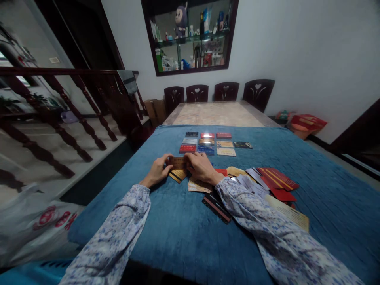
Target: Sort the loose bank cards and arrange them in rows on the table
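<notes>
A gold-brown card (pixel 178 162) is held up on its edge between my two hands. My left hand (pixel 159 171) pinches its left end, and my right hand (pixel 201 166) grips the right end. Just below it, a yellow card with a dark stripe (pixel 178 175) lies on the blue cloth. Cream cards (pixel 198 185) lie under my right wrist, partly covered. A black card with a pinkish stripe (pixel 216 207) rests nearer to me, beside my right sleeve. Beyond my hands, small stacks of cards are laid out in rows, among them a red card (pixel 187 149) and a blue card (pixel 206 150).
Loose cards, with red ones (pixel 277 179) among them, spread to the right of my right arm. The blue cloth (pixel 297 158) covers the near part of the marble-topped table (pixel 212 113). Chairs (pixel 226 92) stand at the far end. A plastic bag (pixel 35 225) is at lower left.
</notes>
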The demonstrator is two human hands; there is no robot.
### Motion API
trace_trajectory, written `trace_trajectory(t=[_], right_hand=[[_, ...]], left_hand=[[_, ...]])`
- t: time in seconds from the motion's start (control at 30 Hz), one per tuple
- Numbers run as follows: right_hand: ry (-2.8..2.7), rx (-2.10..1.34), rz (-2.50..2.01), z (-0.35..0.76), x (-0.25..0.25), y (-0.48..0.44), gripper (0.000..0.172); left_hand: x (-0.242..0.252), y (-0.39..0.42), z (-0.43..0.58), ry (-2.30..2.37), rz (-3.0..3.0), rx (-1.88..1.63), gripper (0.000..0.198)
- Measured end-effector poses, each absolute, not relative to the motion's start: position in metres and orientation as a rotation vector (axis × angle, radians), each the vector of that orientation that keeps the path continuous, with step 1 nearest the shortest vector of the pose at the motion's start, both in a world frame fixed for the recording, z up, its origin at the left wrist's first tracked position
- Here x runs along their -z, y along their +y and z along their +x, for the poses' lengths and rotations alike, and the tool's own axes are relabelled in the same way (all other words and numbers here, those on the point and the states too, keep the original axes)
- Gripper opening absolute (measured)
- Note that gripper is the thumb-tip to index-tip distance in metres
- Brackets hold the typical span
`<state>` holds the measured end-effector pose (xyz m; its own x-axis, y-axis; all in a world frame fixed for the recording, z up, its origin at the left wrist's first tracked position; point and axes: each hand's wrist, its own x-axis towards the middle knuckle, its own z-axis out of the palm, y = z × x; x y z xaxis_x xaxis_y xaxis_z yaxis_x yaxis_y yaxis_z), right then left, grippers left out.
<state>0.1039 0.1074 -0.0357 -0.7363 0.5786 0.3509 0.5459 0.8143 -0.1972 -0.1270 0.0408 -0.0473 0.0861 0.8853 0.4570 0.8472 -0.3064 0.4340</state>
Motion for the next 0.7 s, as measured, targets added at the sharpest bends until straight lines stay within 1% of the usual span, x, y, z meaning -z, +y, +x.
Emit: trace_trajectory(t=[0.2, 0.33, 0.43, 0.57, 0.7], right_hand=[[-2.573, -0.061, -0.836, 0.103, 0.040, 0.108, 0.041], [-2.547, -0.050, -0.827, 0.102, 0.042, 0.110, 0.039], [-2.551, -0.059, -0.835, 0.103, 0.041, 0.110, 0.044], [-2.554, -0.045, -0.878, 0.104, 0.040, 0.110, 0.053], [-2.571, -0.051, -0.909, 0.105, 0.037, 0.109, 0.052]], left_hand=[[0.048, 0.042, -0.127, 1.816, 2.262, -1.036, 0.036], [0.052, 0.044, -0.131, 1.826, 2.251, -1.052, 0.044], [0.056, 0.046, -0.133, 1.827, 2.253, -1.061, 0.053], [0.058, 0.047, -0.136, 1.793, 2.272, -1.062, 0.057], [0.060, 0.049, -0.138, 1.796, 2.294, -1.051, 0.058]])
